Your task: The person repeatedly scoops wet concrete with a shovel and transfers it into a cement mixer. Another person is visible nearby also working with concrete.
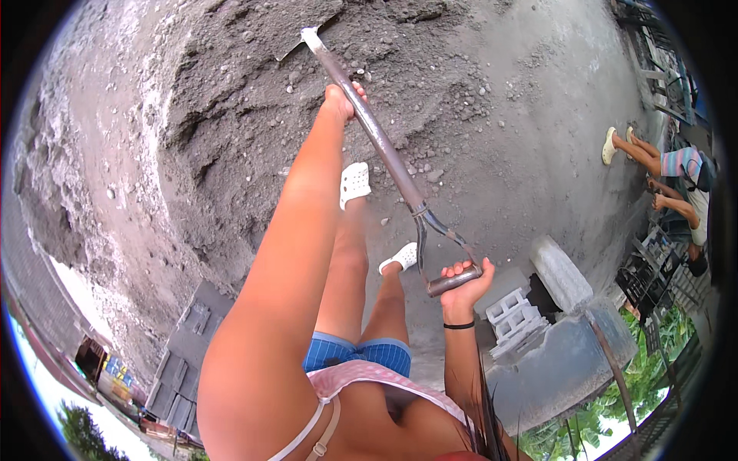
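Note:
A metal shovel [380, 142] slants across the middle, with a long brown-grey shaft and a D-shaped handle. Near the blade end, my left hand [344, 101] is wrapped round the shaft with the arm stretched out. The crossbar of the handle is gripped by my right hand [467, 284], which wears a black band at the wrist. At the top, the shovel's blade [311, 37] touches or lies just over the heap of dark grey sand and gravel [246, 100]; part of the blade is hidden there. Between my arms, my feet in white clogs stand on the sandy ground.
Concrete hollow blocks [513, 319] and a rough concrete slab [560, 273] lie to the right of my right hand. Flat grey blocks [184, 353] are stacked at the lower left. Another person [676, 165] stands at the far right beside dark racks. Small stones dot the ground.

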`<state>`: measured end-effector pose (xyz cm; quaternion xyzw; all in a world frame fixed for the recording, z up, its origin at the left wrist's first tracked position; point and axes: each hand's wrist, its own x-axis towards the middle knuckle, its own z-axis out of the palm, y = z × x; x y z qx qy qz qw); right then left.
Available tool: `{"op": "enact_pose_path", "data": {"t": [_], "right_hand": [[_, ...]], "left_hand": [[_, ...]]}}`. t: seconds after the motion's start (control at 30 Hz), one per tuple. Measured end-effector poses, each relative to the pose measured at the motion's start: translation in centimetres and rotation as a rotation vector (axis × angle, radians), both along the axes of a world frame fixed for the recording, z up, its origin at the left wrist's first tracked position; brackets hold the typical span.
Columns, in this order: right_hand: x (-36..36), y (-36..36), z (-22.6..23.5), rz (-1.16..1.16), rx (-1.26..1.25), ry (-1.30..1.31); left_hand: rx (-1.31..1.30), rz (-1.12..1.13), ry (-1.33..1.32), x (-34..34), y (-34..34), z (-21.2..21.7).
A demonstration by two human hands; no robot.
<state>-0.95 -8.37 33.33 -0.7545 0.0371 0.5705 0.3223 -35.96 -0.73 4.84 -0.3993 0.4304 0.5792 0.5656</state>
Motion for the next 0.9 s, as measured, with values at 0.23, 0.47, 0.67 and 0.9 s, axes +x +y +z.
{"op": "enact_pose_path", "data": {"t": [0.23, 0.47, 0.67, 0.9], "right_hand": [[2.4, -1.3, 4.1, -0.217, 0.056, 0.066], [19.0, -12.0, 10.6, -0.221, 0.157, 0.006], [34.4, -29.5, 15.7, -0.369, 0.043, -0.048], [46.6, -50.8, 15.6, -0.655, 0.009, 0.179]], "left_hand": [[-0.151, -0.176, 0.053, 2.9, -0.6, 2.1], [-0.272, -0.339, 0.052, 16.4, -11.3, 7.7], [-0.467, -0.541, 0.151, 33.9, -21.6, 19.8], [-0.231, -0.697, 0.324, 50.1, -27.8, 30.0]]}}
